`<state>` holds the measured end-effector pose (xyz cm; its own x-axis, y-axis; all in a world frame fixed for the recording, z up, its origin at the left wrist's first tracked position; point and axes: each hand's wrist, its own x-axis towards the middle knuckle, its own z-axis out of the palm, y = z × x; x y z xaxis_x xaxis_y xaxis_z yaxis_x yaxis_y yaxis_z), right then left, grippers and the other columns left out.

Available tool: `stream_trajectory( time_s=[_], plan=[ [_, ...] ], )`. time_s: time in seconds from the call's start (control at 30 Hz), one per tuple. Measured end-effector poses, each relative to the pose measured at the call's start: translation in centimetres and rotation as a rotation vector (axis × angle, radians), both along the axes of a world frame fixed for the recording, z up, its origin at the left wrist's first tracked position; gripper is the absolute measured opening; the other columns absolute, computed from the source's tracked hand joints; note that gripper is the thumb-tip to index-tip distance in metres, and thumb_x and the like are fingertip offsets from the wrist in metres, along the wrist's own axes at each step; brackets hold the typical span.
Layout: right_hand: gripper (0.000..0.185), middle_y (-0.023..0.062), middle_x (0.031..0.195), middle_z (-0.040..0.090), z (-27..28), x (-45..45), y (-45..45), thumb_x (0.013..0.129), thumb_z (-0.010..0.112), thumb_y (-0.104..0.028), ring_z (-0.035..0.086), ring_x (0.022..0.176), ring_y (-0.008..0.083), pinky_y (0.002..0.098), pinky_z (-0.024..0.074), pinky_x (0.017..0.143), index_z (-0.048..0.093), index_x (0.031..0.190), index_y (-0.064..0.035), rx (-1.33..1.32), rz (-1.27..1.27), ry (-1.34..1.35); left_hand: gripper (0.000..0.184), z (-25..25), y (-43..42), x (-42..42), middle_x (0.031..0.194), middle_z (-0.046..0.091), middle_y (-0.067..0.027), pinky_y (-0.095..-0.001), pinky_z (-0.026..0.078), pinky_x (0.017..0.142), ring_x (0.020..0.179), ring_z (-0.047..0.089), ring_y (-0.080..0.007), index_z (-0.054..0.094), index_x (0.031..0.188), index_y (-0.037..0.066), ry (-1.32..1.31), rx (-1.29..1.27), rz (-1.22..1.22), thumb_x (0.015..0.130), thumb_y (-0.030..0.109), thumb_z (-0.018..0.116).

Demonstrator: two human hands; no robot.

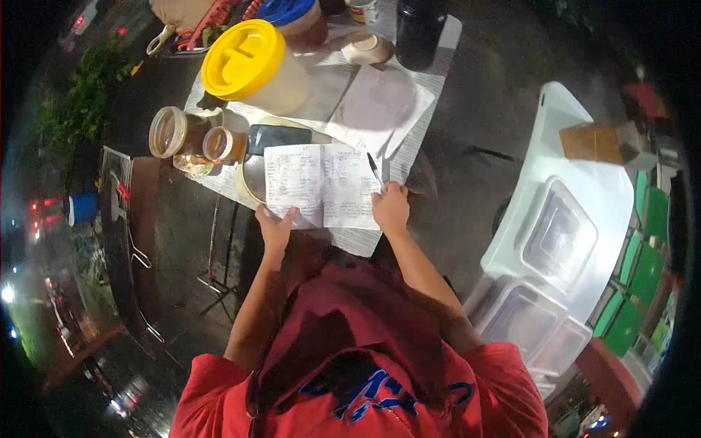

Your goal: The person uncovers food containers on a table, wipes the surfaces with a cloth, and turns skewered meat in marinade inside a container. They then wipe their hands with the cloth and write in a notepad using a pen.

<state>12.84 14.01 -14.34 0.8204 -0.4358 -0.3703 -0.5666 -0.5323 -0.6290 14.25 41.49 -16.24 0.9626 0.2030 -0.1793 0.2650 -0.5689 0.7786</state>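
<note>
An open notebook [293, 182] with handwriting on both pages lies at the near edge of the small table. My left hand [276, 230] grips its lower left corner, the thumb on top of the page and the other fingers under it. At the right page's edge, my right hand [392, 208] is closed on a pen [375, 168], which points up and away from me. The hand touches the notebook's lower right side. Just beyond the left page lies a dark phone [278, 138], partly covered by the notebook. Part of a round plate or lid [252, 179] shows under the left page.
A yellow-lidded tub [244, 60], a blue-lidded tub [292, 22], two jars [169, 133], loose papers [380, 102] and a black container [421, 33] crowd the table's far part. To the right stands a white table [504, 219] with clear-lidded boxes [558, 233] and a cardboard box [593, 142].
</note>
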Motion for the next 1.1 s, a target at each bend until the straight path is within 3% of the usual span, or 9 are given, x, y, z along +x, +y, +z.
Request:
stream_trajectory(
  time_s=[0.17,0.3,0.53,0.6,0.7,0.77,0.83,1.0,1.1],
  plan=[
    [0.039,0.0211,0.094,0.061,0.3,-0.8,0.7,0.08,0.061,-0.025,0.06,0.089,0.0369,0.0462,0.0482,0.078,0.049,0.109,-0.0013,0.133,-0.14,0.056,0.025,3.3,0.7,-0.6,0.094,0.061,-0.0053,-0.0275,0.046,0.073,0.085,0.056,-0.0134,0.054,0.106,0.0,0.303,-0.624,0.295,0.084,0.005,0.064],
    [0.048,0.0199,0.115,0.054,1.1,-2.8,2.3,0.079,0.062,-0.038,0.057,0.101,0.0373,0.0445,0.0468,0.083,0.053,0.109,-0.0006,0.098,-0.079,0.216,0.034,3.1,3.1,-0.7,0.112,0.056,-0.0138,-0.0414,0.049,0.085,0.1,0.056,-0.0266,0.047,0.117,-0.004,0.387,-1.023,0.061,0.084,0.0,0.053],
    [0.048,0.0244,0.115,0.05,1.8,-8.9,7.9,0.072,0.07,-0.018,0.055,0.104,0.0371,0.0436,0.0457,0.085,0.048,0.11,0.001,0.16,-0.576,0.094,0.042,1.9,4.4,-0.1,0.119,0.054,-0.0141,-0.0445,0.051,0.086,0.108,0.055,-0.03,0.047,0.122,0.001,0.631,-1.23,-0.07,0.08,0.001,0.054],
    [0.041,0.0212,0.097,0.058,-2.9,-12.1,8.4,0.07,0.072,-0.018,0.059,0.09,0.0333,0.0413,0.0466,0.078,0.053,0.1,0.0031,-0.048,-0.581,-0.047,0.043,3.1,2.8,-1.5,0.119,0.055,-0.0134,-0.0447,0.051,0.086,0.108,0.055,-0.03,0.047,0.122,0.002,0.642,-1.277,-0.158,0.079,0.002,0.055],
    [0.032,0.0119,0.068,0.057,-5.8,-14.5,7.3,0.071,0.075,-0.024,0.057,0.062,0.0228,0.0358,0.0458,0.058,0.058,0.082,0.0016,0.336,-0.488,0.011,0.046,4.1,1.6,-1.8,0.118,0.056,-0.0138,-0.0452,0.051,0.087,0.108,0.055,-0.0305,0.046,0.122,0.002,0.772,-1.322,-0.169,0.077,0.003,0.057],
    [0.028,-0.0009,0.052,0.045,-2.5,-16.8,6.9,0.077,0.073,-0.028,0.037,0.037,0.0085,0.0274,0.0256,0.035,0.059,0.07,-0.005,0.76,-0.563,-0.168,0.048,4.9,0.9,-1.8,0.116,0.056,-0.0147,-0.0459,0.051,0.087,0.108,0.055,-0.0315,0.046,0.123,0.002,0.877,-1.401,-0.253,0.076,0.003,0.058],
    [0.025,0.0009,0.055,0.048,-1.7,-18.8,6.6,0.079,0.069,-0.026,0.042,0.042,0.0113,0.0297,0.0306,0.039,0.06,0.077,-0.0028,0.286,-0.191,-0.74,0.051,6.7,-1.5,-2.3,0.114,0.057,-0.0159,-0.0466,0.051,0.087,0.108,0.055,-0.0328,0.045,0.124,0.002,0.988,-1.553,-0.463,0.075,0.002,0.059],
    [0.024,0.0025,0.066,0.053,5.9,-26.1,3.2,0.081,0.064,-0.024,0.049,0.054,0.0122,0.0298,0.0381,0.047,0.058,0.088,-0.0016,0.497,-0.725,-0.636,0.06,14.2,-9.3,-6.6,0.119,0.052,-0.0171,-0.0472,0.052,0.084,0.106,0.055,-0.032,0.04,0.127,-0.002,0.886,-1.405,-0.755,0.072,0.005,0.063],
    [0.02,-0.0021,0.069,0.052,13.4,-33.9,-0.1,0.084,0.063,-0.024,0.046,0.055,0.0063,0.0238,0.0356,0.045,0.058,0.088,-0.0054,0.406,-1.143,-0.72,0.058,15.5,-16.5,-9.2,0.113,0.054,-0.015,-0.0418,0.054,0.077,0.098,0.058,-0.0279,0.041,0.125,-0.001,0.398,-0.935,-1.337,0.073,0.007,0.065]
  ],
)
